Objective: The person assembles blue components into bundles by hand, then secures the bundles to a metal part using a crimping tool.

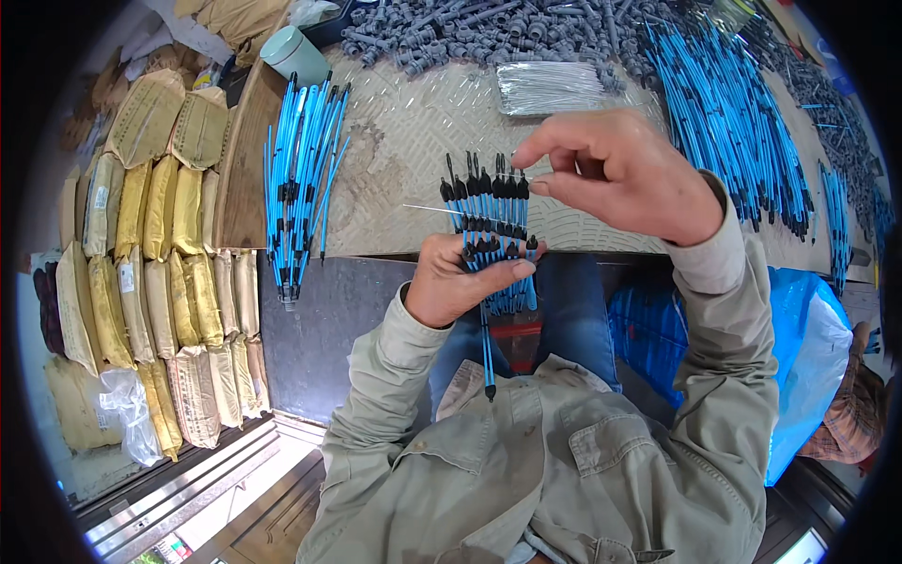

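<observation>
My left hand (451, 280) is closed around a row of thin blue rods (507, 299) with black tips, held upright over the table's near edge. One pair of rods hangs lower than the others. A thin silver wire (425, 208) crosses the row below its black upper ends and sticks out to the left. At the row's right end, my right hand (625, 174) has its thumb and forefinger curled toward each other beside the black tips. Whatever lies between those two fingertips is too small to make out.
Blue rods lie in a bundle (299, 179) at left and a large heap (738, 132) at right. Behind are a stack of silver wires (550, 89), grey plastic fittings (507, 33) and a pale green cup (293, 54). Wrapped packages (141, 273) stand left; a blue bag (799, 329) is at right.
</observation>
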A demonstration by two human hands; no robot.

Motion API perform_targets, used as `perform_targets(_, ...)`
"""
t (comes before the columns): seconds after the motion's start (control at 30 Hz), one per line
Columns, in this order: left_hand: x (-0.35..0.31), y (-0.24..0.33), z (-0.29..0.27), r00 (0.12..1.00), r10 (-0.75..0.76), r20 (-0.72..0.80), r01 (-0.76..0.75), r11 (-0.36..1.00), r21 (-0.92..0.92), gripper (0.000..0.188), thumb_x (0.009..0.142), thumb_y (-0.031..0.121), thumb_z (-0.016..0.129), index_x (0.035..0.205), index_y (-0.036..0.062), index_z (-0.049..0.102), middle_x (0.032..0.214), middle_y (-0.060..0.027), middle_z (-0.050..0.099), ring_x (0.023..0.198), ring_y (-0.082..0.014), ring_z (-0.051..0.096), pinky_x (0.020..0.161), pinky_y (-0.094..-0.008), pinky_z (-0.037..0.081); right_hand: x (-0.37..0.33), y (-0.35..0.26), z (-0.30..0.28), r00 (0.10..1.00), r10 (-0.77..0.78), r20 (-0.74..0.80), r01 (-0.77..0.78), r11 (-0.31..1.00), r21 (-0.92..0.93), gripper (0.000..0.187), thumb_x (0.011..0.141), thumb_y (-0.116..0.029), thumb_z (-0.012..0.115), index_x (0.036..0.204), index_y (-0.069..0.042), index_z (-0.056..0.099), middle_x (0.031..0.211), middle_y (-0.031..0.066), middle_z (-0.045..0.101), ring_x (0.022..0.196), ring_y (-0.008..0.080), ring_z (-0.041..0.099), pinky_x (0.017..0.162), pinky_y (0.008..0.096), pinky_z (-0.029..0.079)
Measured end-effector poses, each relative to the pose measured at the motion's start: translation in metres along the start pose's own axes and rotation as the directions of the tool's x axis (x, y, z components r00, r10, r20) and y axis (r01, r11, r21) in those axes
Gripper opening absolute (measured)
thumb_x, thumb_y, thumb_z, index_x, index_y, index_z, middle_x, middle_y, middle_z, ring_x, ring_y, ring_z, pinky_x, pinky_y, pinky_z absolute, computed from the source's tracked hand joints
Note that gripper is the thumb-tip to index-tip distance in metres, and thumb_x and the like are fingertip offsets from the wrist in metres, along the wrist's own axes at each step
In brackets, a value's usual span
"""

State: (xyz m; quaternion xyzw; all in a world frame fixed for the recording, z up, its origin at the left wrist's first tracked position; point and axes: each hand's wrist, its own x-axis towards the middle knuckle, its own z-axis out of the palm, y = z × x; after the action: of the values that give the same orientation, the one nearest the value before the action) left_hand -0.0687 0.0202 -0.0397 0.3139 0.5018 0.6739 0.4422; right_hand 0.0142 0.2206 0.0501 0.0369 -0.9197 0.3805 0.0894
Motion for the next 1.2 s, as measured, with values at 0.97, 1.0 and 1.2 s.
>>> perform_targets(0.97,0.0,0.007,0.0,1.0,-0.028,0.009,0.029,0.997,-0.073,0.019,0.08,-0.004,0.065,0.099,-0.0037,0.064,0.096,-0.0075,0.065,0.096,-0.0175,0.061,0.086,-0.0314,0.049,0.003,0.0,0.029,0.977,-0.077,-0.2,0.103,0.987,0.124,0.014,0.076,-0.005,0.067,0.09,-0.003,0.063,0.069,0.0031,0.048,0.054,0.0103,0.044,0.049,0.0244,0.033)
perform_targets(1.0,0.0,0.007,0.0,1.0,-0.025,0.007,0.026,0.997,-0.071,0.019,0.08,-0.004,0.065,0.099,-0.0037,0.064,0.096,-0.0075,0.065,0.096,-0.0175,0.061,0.086,-0.0314,0.049,0.004,0.0,0.031,0.976,-0.081,-0.201,0.107,0.987,0.123,0.014,0.076,-0.005,0.067,0.09,-0.003,0.063,0.069,0.0031,0.048,0.054,0.0103,0.044,0.049,0.0244,0.033)
perform_targets(1.2,-0.001,0.01,-0.004,0.999,-0.021,0.041,0.021,1.0,0.022,0.021,0.08,-0.003,0.064,0.102,-0.0031,0.063,0.098,-0.0081,0.066,0.097,-0.0171,0.061,0.086,-0.0304,0.049,0.006,-0.004,0.04,0.968,-0.032,-0.249,0.099,0.96,0.262,0.014,0.077,-0.003,0.066,0.091,-0.004,0.063,0.067,0.0031,0.047,0.055,0.0119,0.044,0.049,0.0262,0.032)
